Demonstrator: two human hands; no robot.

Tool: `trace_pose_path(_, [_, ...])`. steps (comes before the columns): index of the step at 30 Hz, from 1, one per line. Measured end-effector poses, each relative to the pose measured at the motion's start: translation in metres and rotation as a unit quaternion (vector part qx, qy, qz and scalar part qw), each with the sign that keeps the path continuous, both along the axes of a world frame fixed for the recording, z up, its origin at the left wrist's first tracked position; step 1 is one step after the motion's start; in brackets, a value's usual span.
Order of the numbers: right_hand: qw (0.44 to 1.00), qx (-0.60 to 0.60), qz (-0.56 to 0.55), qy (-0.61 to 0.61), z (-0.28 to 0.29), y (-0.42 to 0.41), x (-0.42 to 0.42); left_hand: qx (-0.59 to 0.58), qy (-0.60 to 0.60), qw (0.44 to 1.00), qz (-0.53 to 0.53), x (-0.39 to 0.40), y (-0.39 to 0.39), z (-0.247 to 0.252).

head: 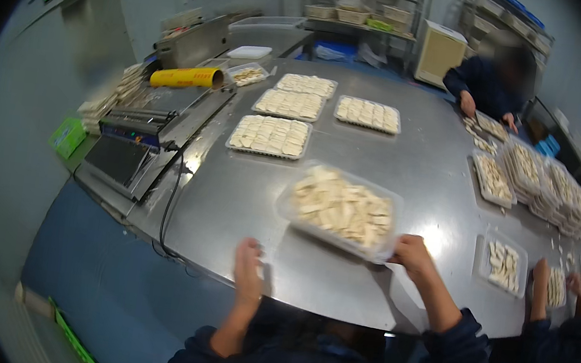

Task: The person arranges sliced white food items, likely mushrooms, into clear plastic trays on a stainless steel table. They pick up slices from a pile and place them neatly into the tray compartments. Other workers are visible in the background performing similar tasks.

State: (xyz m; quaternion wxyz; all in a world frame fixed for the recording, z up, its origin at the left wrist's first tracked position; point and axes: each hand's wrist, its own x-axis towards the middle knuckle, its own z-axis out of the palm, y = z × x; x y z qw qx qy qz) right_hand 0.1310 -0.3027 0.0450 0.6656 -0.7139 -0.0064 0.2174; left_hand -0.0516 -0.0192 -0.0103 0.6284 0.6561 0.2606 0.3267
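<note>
My right hand (411, 253) grips the near right corner of a clear plastic tray (287, 209) heaped with pale sliced food pieces (339, 205). The tray is tilted and slightly blurred; whether it touches the steel table (222, 208) I cannot tell. My left hand (249, 263) is raised over the table's near edge, away from the tray, holding nothing. Beyond the tray, a plastic tray with neat rows of pale slices (270, 136) lies on the table, with several like it behind (289, 104) and to its right (368, 114).
A sealing machine (128, 153) with a black cable (170, 205) and a yellow roll (183, 77) stand at left. Stacked filled trays (553, 186) are at right. A co-worker (499, 76) works across the table; another's hands (542, 278) are close by at right, beside a partly filled tray (504, 264).
</note>
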Motion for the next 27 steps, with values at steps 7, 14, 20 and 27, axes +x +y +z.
trace_pose_path(7, [0.979,-0.026,0.204,0.000,-0.003,0.156,-0.047,-0.093,-0.003,0.995,0.020,-0.056,0.146,0.027])
trace_pose_path(14, [0.964,0.042,0.258,-0.052,-0.022,0.151,-0.051,0.099,0.136,0.983,0.068,-0.073,0.211,0.002])
trace_pose_path(20, [0.996,-0.023,0.074,-0.032,-0.027,0.001,-0.055,0.109,0.202,0.973,0.035,-0.090,0.232,0.010])
trace_pose_path(27, [0.904,0.056,-0.420,0.063,-0.042,-0.253,-0.025,0.120,0.173,0.977,0.039,-0.088,0.164,0.073])
